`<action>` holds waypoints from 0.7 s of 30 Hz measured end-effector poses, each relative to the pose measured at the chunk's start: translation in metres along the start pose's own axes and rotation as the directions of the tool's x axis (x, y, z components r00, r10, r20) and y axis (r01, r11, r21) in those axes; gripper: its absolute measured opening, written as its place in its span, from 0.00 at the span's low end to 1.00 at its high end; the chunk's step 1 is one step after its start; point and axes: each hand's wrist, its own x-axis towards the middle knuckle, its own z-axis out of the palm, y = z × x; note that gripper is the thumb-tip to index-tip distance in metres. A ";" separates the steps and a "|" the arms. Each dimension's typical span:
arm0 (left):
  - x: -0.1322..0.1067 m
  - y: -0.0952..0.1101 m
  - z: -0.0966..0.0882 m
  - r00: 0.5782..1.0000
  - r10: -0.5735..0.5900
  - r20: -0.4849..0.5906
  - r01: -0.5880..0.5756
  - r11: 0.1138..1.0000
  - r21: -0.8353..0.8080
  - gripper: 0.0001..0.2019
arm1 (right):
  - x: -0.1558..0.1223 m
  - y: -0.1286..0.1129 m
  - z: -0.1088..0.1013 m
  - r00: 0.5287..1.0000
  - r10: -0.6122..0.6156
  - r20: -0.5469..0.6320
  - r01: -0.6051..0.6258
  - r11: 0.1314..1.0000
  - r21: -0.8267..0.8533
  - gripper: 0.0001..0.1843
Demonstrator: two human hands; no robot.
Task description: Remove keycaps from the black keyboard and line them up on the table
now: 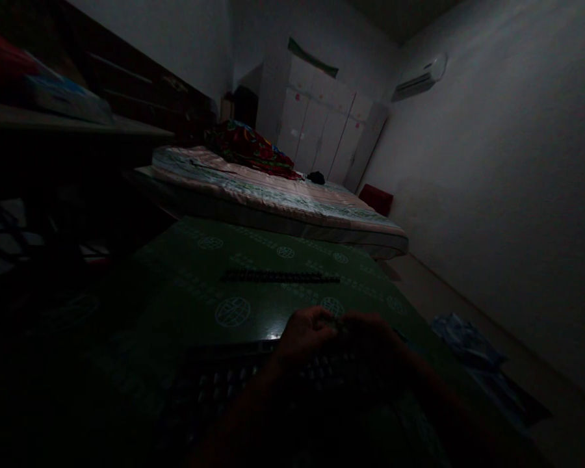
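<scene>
Left hand (305, 333), right hand (377, 335): above one keyboard (322, 372) on a green table (268, 302); fingers curled, tips close together, any hold we cannot tell. Small dark pieces (280, 277): rowed beyond. Risk, we judge: dimness could cause a fumble, scattering these. Obscured: keyboard's near edge, lost in shadow.

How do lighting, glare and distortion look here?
Head view: very dim, nearly black along the bottom; head view: small bright glare on the green table near the far edge of the keyboard; head view: right hand darker than left hand, details between them unclear; head view: wardrobe leans, perhaps wide-angle distortion.
</scene>
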 end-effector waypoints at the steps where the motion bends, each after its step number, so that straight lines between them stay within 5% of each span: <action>1: 0.001 -0.001 -0.001 1.000 -0.014 -0.015 0.014 1.000 0.005 0.14 | 0.005 0.006 -0.004 1.000 0.001 -0.009 -0.001 0.999 0.044 0.10; 4: 0.002 -0.002 -0.002 0.995 -0.055 -0.088 0.058 0.998 0.032 0.13 | 0.027 0.040 -0.018 0.989 0.112 -0.092 -0.102 0.989 0.112 0.11; 8: 0.003 -0.005 -0.004 0.988 -0.115 -0.105 0.128 0.985 0.119 0.10 | 0.062 0.109 -0.029 0.919 0.322 -0.226 -0.297 0.945 0.138 0.14; 13: -0.002 -0.005 -0.004 0.988 -0.123 -0.095 0.140 0.969 0.206 0.10 | 0.096 0.176 -0.022 0.903 0.340 -0.263 -0.318 0.940 0.123 0.12; 21: -0.009 0.002 -0.004 0.990 -0.124 -0.069 0.140 0.930 0.341 0.10 | 0.125 0.225 -0.016 0.923 0.337 -0.186 -0.331 0.941 0.066 0.11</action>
